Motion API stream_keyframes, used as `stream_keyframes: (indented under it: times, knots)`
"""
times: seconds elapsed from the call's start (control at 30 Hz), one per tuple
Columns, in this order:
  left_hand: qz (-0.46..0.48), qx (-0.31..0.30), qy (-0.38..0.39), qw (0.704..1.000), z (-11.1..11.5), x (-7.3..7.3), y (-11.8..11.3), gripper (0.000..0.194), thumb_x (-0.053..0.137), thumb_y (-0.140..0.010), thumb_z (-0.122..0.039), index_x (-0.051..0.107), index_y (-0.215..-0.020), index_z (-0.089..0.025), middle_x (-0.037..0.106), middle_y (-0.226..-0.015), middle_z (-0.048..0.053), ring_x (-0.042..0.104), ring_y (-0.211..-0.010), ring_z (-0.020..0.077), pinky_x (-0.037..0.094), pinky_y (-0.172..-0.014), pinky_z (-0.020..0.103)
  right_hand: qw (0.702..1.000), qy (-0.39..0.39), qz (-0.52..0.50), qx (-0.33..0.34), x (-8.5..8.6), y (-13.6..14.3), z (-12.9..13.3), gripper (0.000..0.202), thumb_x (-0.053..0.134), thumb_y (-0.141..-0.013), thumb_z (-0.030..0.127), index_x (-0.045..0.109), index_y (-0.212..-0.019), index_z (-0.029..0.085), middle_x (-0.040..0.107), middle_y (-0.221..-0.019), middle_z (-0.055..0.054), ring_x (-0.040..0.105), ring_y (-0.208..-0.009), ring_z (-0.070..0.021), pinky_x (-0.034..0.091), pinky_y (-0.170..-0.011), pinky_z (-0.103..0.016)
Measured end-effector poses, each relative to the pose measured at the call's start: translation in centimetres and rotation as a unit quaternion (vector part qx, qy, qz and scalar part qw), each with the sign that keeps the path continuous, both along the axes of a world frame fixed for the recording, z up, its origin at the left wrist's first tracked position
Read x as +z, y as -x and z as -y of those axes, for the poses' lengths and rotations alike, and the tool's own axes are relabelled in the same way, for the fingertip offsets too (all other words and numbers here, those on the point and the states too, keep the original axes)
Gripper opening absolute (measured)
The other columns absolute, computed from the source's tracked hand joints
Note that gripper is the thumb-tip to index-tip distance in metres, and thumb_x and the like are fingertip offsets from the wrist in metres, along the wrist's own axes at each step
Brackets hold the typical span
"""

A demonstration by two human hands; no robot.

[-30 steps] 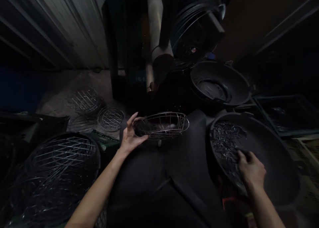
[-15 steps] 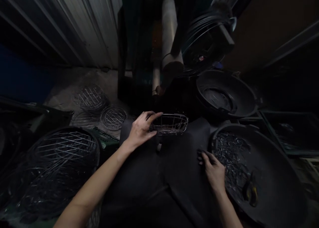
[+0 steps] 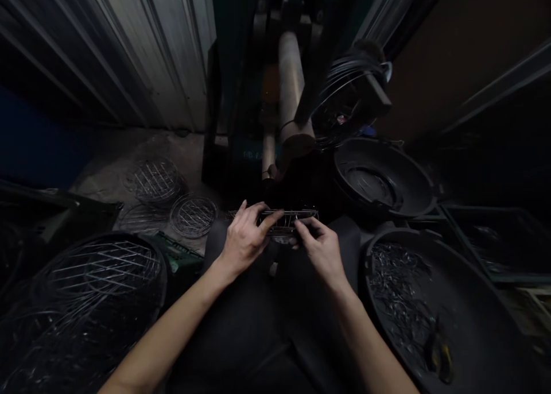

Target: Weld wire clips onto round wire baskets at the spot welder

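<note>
- Left hand (image 3: 246, 238): fingers over the top, thumb below, clamped on the left part of the basket (image 3: 282, 230).
- Right hand (image 3: 322, 247): thumb and fingertips drawn in against the right part of the basket. From my head view I cannot tell whether they pinch the wire or some small piece.
- Basket: wire, between the two hands, just beyond the knees; much of it covered by fingers.
- Below the hands, I note dark cloth (image 3: 245, 325) over the lap.
- Right of the lap: black tub (image 3: 477, 308), metal bits (image 3: 396, 279) heaped along its left side. Pliers (image 3: 439, 354) with yellow on the handles lie near the heap.
- Behind that, a second tub (image 3: 411, 173) with a wire coil lying inside.
- Left of the lap: wire grids (image 3: 107, 262) over a dark round container; green crate (image 3: 178, 262) just beside.
- Farther out on the floor (image 3: 107, 155): round racks (image 3: 194, 216), some stacked.
- Ahead: pale cylinder (image 3: 291, 75), wire bundle to its right.
- Far left: ribbed wall (image 3: 163, 55). Light is low.
</note>
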State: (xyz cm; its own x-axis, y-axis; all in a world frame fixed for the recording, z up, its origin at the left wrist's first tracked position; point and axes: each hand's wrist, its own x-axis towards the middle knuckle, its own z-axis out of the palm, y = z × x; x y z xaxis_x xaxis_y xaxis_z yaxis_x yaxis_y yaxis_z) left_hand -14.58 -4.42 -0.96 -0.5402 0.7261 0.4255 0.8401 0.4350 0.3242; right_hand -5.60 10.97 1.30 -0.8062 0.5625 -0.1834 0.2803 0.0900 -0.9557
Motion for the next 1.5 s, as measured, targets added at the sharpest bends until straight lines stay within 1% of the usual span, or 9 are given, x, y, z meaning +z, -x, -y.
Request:
stream_keyframes:
  times: [0.1,0.17,0.27,0.4,0.6,0.87,1.03,1.33,1.5]
  knots:
    - [-0.009,0.006,-0.010,1.000,0.4,-0.2,0.4,0.063,0.059,-0.073,-0.007,0.040,-0.131,-0.025,0.048,-0.120,0.010,0.051,-0.115,0.0240,0.034,-0.107,0.052,0.999,-0.030,-0.032,-0.018,-0.7,0.9,1.2,0.031,0.060,-0.080,0.048,0.062,-0.082,0.017,0.063,-0.068,-0.001,0.060,-0.061,-0.0152,0.049,-0.058,-0.026]
    - [0.002,0.008,-0.020,1.000,0.6,-0.3,0.8,0.062,0.059,-0.074,-0.010,0.040,-0.131,-0.025,0.048,-0.120,0.010,0.051,-0.115,0.0242,0.035,-0.106,0.052,0.996,-0.075,-0.050,-0.022,-1.0,1.3,1.9,0.029,0.057,-0.082,0.046,0.062,-0.084,0.017,0.065,-0.075,-0.002,0.061,-0.069,-0.0160,0.049,-0.065,-0.027]
    - [0.017,0.013,-0.044,0.999,0.8,-0.2,1.3,0.060,0.060,-0.076,-0.013,0.039,-0.131,-0.027,0.049,-0.119,0.009,0.051,-0.115,0.0238,0.036,-0.106,0.053,0.987,-0.143,-0.065,-0.027,-1.4,1.9,2.5,0.027,0.054,-0.085,0.043,0.062,-0.087,0.018,0.065,-0.081,-0.003,0.060,-0.074,-0.0162,0.047,-0.071,-0.028]
    - [0.031,0.016,-0.065,0.997,0.9,-0.2,1.8,0.062,0.060,-0.076,-0.012,0.039,-0.131,-0.028,0.049,-0.119,0.008,0.051,-0.116,0.0233,0.035,-0.106,0.054,0.978,-0.192,-0.078,-0.037,-1.6,2.7,2.8,0.026,0.053,-0.086,0.042,0.062,-0.087,0.018,0.065,-0.082,-0.003,0.059,-0.073,-0.0161,0.047,-0.071,-0.028]
    - [0.041,0.015,-0.087,0.995,0.6,-0.3,2.7,0.060,0.063,-0.075,-0.011,0.042,-0.129,-0.024,0.049,-0.118,0.009,0.051,-0.116,0.0228,0.035,-0.107,0.051,0.962,-0.248,-0.107,-0.045,-1.3,3.6,2.8,0.023,0.052,-0.087,0.039,0.062,-0.083,0.018,0.063,-0.078,-0.003,0.058,-0.070,-0.0151,0.046,-0.069,-0.027]
    - [0.028,0.013,-0.114,0.993,0.1,-0.5,4.2,0.062,0.065,-0.073,-0.010,0.043,-0.129,-0.022,0.049,-0.118,0.010,0.051,-0.115,0.0237,0.035,-0.107,0.051,0.944,-0.298,-0.138,-0.039,-1.3,5.2,2.4,0.021,0.053,-0.088,0.036,0.062,-0.085,0.017,0.063,-0.078,-0.003,0.058,-0.071,-0.0144,0.046,-0.069,-0.026]
    - [0.030,0.011,-0.117,0.993,-0.2,-0.4,4.8,0.063,0.065,-0.072,-0.009,0.042,-0.128,-0.025,0.049,-0.118,0.008,0.051,-0.116,0.0233,0.035,-0.107,0.051,0.939,-0.307,-0.152,-0.043,-1.2,5.7,2.2,0.020,0.053,-0.088,0.035,0.062,-0.084,0.017,0.063,-0.077,-0.003,0.058,-0.069,-0.0138,0.045,-0.068,-0.025]
    - [0.028,0.014,-0.115,0.993,-0.2,-0.5,5.1,0.063,0.066,-0.072,-0.010,0.043,-0.128,-0.026,0.049,-0.117,0.008,0.051,-0.115,0.0234,0.038,-0.105,0.050,0.932,-0.318,-0.169,-0.044,-1.5,6.0,1.9,0.020,0.053,-0.088,0.034,0.062,-0.084,0.017,0.062,-0.076,-0.002,0.057,-0.069,-0.0130,0.045,-0.068,-0.024]
    - [0.019,0.018,-0.108,0.994,-0.3,-0.3,5.1,0.062,0.067,-0.071,-0.011,0.044,-0.127,-0.024,0.050,-0.116,0.008,0.052,-0.112,0.0232,0.038,-0.104,0.049,0.933,-0.312,-0.171,-0.044,-1.8,6.1,1.9,0.019,0.053,-0.088,0.034,0.062,-0.084,0.017,0.062,-0.078,-0.002,0.058,-0.070,-0.0133,0.045,-0.069,-0.024]
